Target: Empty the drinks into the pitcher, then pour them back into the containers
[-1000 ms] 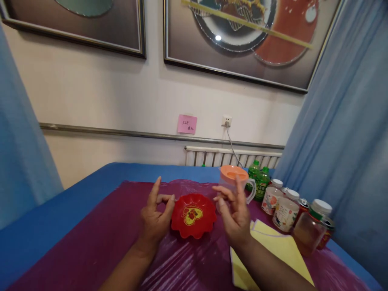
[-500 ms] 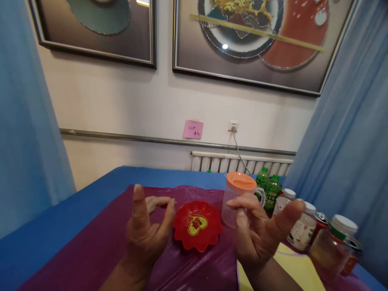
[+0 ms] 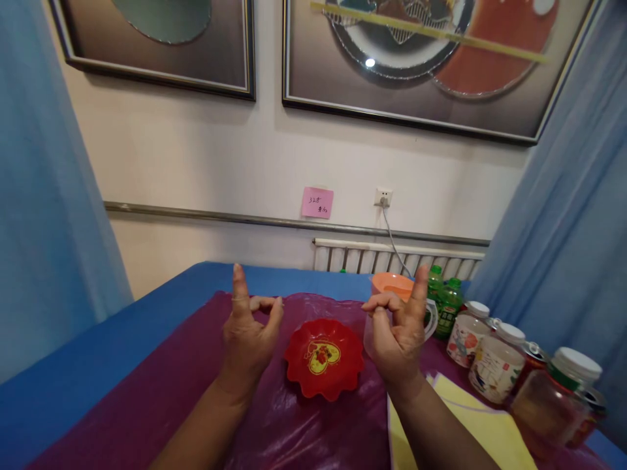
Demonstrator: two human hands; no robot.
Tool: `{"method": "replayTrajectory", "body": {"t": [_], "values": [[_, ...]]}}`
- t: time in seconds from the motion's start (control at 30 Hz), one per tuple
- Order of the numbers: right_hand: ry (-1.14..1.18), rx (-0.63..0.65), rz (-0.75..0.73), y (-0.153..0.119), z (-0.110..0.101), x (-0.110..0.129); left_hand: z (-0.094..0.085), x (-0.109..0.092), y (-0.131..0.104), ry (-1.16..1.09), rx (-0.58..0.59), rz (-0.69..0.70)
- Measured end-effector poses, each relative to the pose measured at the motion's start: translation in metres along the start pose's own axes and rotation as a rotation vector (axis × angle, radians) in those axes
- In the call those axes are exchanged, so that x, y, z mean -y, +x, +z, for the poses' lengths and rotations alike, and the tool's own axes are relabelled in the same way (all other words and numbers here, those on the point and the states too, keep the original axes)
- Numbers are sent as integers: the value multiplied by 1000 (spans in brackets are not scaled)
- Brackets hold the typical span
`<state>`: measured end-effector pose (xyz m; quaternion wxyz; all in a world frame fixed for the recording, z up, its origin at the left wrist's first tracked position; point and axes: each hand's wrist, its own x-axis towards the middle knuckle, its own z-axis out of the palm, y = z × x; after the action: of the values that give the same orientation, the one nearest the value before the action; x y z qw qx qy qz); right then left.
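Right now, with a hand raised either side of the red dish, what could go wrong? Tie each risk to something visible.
The right hand overlaps the jug in this view, so reaching forward might knock it.
The jars stand close together, so bumping one could topple another.
The purple sheet looks wrinkled, so the red dish might slip if nudged.

the right grip point(image 3: 399, 339) has swung its extended finger point(image 3: 420, 286) upright

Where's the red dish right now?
Head view, lower middle: the red dish lies on the purple sheet, seen between the left hand and right hand.
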<state>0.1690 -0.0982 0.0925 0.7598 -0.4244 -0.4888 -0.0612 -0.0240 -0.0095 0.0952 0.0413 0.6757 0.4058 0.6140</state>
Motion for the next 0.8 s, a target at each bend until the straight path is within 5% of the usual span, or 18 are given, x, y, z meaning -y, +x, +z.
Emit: {"method": "replayTrajectory", "body": {"t": [0.53,0.63,0.8], "values": [[82,134,139,-15,7,7,0,0,-9,-36,78,-70],[45,455,192,-48,19,21,4,13,-9,-150,163,-201],[-172,1336,-59,-132,37,30,6,42,-1,-505,144,-627]]}}
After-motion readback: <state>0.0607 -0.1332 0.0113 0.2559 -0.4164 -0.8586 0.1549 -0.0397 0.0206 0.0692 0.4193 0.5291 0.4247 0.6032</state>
